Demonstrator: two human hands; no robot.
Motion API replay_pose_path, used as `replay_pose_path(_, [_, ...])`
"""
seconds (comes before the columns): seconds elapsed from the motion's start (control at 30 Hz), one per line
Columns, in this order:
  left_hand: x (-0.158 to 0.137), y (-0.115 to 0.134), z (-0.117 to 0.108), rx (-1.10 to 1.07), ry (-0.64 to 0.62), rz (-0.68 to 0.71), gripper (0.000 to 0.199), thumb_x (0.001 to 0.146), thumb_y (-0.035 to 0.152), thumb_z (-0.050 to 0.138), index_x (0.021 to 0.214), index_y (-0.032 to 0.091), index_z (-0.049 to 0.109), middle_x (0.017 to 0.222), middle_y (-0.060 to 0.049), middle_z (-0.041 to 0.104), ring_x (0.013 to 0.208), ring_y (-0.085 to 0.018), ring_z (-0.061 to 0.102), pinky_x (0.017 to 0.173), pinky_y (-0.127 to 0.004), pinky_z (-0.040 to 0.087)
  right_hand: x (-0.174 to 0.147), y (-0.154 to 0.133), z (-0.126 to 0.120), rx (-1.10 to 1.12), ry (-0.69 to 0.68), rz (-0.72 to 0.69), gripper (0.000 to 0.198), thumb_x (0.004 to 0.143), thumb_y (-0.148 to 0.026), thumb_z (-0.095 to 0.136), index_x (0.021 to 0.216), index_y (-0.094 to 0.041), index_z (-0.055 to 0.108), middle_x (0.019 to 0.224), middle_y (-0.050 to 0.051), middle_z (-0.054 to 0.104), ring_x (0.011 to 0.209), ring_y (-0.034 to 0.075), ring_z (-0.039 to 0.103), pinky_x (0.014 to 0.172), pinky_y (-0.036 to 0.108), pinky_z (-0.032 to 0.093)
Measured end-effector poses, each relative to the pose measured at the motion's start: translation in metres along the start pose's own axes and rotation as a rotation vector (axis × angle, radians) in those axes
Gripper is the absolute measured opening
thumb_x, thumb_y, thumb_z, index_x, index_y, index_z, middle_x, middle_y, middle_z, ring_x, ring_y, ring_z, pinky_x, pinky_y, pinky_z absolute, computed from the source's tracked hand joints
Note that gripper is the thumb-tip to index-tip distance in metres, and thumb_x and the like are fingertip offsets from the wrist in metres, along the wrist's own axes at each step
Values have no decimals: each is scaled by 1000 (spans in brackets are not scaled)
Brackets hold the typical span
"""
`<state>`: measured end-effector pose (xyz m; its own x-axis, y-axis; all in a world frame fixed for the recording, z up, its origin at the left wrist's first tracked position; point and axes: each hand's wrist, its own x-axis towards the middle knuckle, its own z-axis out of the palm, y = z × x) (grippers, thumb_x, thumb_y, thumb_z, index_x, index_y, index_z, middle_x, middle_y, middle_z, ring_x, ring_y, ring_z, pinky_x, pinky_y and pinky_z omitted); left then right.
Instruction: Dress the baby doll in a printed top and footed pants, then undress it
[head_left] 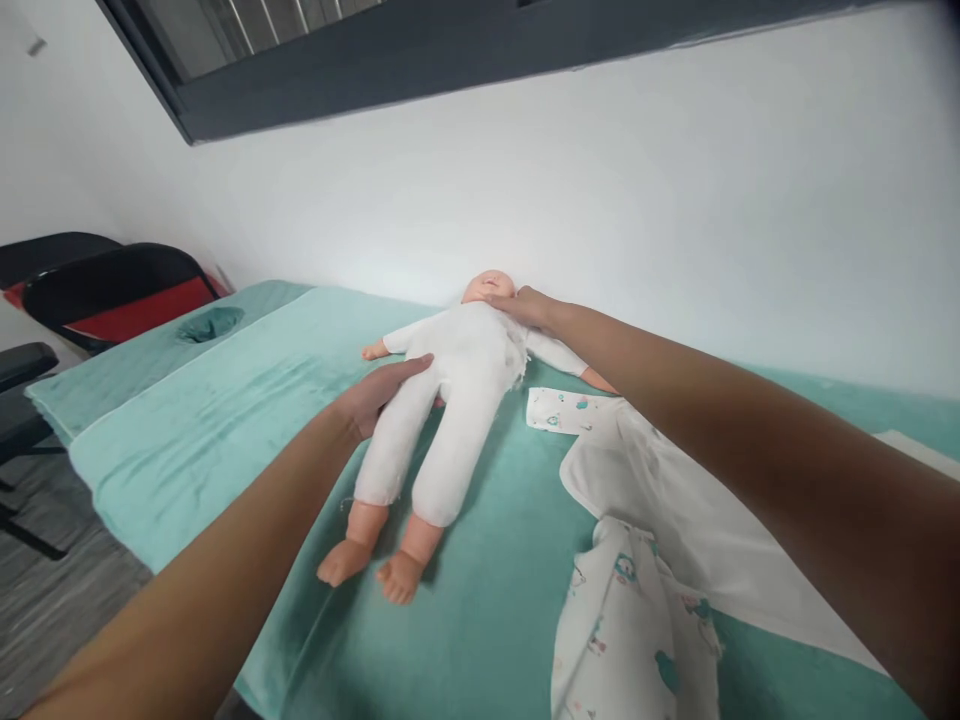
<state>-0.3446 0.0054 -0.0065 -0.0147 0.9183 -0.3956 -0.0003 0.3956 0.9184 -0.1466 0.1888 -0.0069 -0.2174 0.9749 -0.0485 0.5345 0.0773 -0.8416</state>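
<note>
A baby doll (pixel 472 350) with a white cloth body and bare plastic head, hands and feet lies face up, its head toward the wall. My left hand (pixel 377 396) grips its hip, thumb on top and the fingers hidden beneath. At the doll's neck, my right hand (pixel 527 307) has its thumb across the front, the other fingers mostly out of sight behind. To the right, under my right forearm, is a spread white baby garment (pixel 660 500) with a printed lower part (pixel 619 630) showing small teal and pink figures.
A green cloth (pixel 480 640) covers the bed, which has a face hole (pixel 210 324) at its left end. Black and red chairs (pixel 124 290) stand beyond that end. A white wall (pixel 637 220) with a dark window frame (pixel 420 60) runs along the far side.
</note>
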Motion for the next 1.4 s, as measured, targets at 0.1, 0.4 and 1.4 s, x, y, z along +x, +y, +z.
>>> replay_pose_path(0.1, [4,-4,-4,41,53,-12,47,83,55,62,101,12,67,83,-9,73,79,-21,68,71,-34,57,7,4,8,3,-45,-45,59,80,-58,70,114,-11,61,125,20,64,113,29,61,89,37,52])
replay_pose_path(0.4, [-12,-4,5,405,505,200,51,75,53,68,113,19,64,120,-12,68,105,-29,65,89,-42,53,-11,63,-44,-213,-209,54,62,92,-71,36,97,-14,61,109,16,69,83,20,65,71,28,52])
replay_pose_path(1.4, [-153,1,332,1262,145,1595,25,93,16,40,99,24,64,96,-9,65,81,-19,60,71,-32,43,-420,89,-279,-552,8,-129,95,66,-47,81,147,-24,37,126,11,54,105,27,59,89,38,49])
